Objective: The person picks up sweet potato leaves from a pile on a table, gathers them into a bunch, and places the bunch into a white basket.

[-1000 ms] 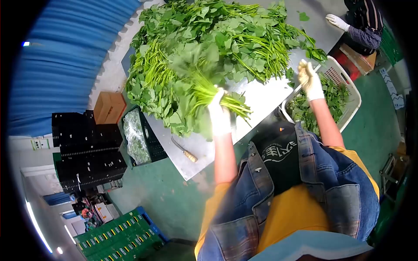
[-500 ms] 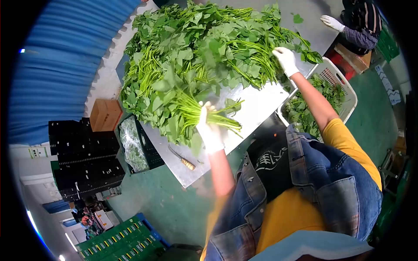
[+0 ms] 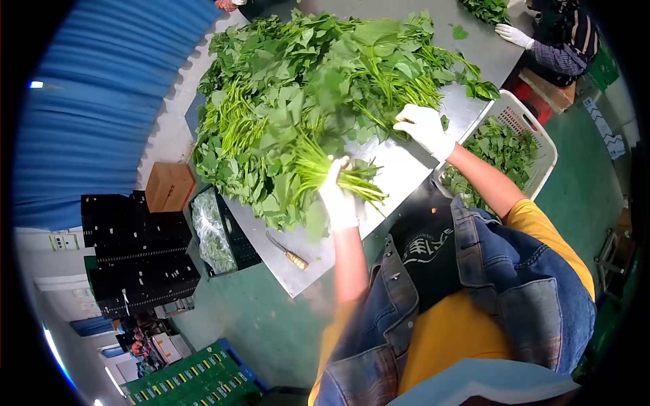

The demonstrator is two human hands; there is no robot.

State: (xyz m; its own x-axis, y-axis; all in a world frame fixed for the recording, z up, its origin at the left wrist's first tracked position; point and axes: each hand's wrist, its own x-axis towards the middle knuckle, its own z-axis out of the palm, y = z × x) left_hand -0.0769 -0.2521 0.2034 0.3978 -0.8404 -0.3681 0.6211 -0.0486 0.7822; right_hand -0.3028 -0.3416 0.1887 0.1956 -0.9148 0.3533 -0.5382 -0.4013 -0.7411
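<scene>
My left hand point(image 3: 338, 196), in a white glove, is closed around the stems of a bunch of leafy greens point(image 3: 313, 162), its leaves pointing up and left and its cut stems out to the right. My right hand point(image 3: 426, 132), gloved too, is at the near edge of a large pile of leafy greens point(image 3: 271, 74). Its fingers are bent together, and whatever is between them is hidden. Beside its back shows a small leaf point(image 3: 445, 122). A curved knife with a wooden handle point(image 3: 296, 260) lies on the metal table point(image 3: 274, 260) left of my left hand.
At my right stands a white plastic basket point(image 3: 546, 159) holding loose greens. Across the table are a co-worker's gloved hand point(image 3: 514, 36) and more greens point(image 3: 486, 9). To the left are a dark crate with a plastic-wrapped bundle point(image 3: 211, 233), a cardboard box point(image 3: 169, 187) and black crates point(image 3: 135, 237).
My right hand has moved left and toward me along the pile's edge. My left hand and its bunch have shifted slightly right. Greens now show near the co-worker's hand.
</scene>
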